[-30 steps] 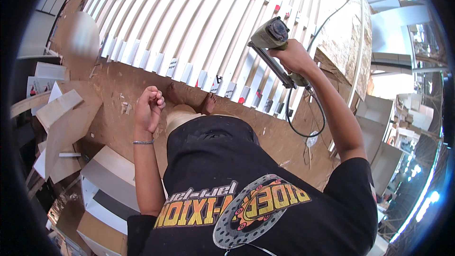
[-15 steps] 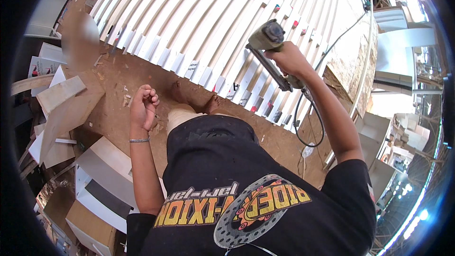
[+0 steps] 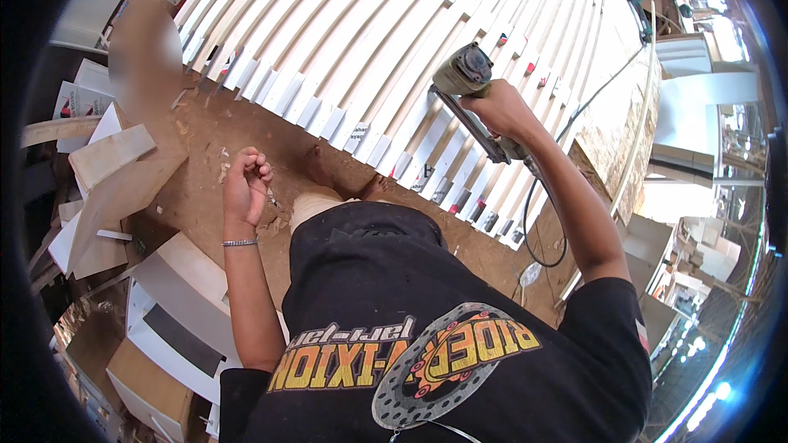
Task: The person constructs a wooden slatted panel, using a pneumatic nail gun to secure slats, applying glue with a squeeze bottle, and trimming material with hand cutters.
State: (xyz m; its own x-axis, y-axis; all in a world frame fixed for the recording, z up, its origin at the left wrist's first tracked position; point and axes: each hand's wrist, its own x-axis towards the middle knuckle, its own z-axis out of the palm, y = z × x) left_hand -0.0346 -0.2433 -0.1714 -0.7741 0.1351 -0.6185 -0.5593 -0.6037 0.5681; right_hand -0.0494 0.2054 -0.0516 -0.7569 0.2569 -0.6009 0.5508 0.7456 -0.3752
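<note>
Olive-grey, pistol-shaped nail gun (image 3: 462,74) — gripped in closed right hand (image 3: 499,110), near long white-and-beige strips (image 3: 332,49) — well apart from loosely fisted left hand (image 3: 248,180).

Slats (image 3: 324,53) lie side by side ahead; the nail gun (image 3: 464,74), in the right grip (image 3: 497,111), is over their right part. The left grip (image 3: 249,176) is left of it, above the floor (image 3: 246,130). Panels (image 3: 119,184) are far left, chipboard (image 3: 617,133) right of the slats.
</note>
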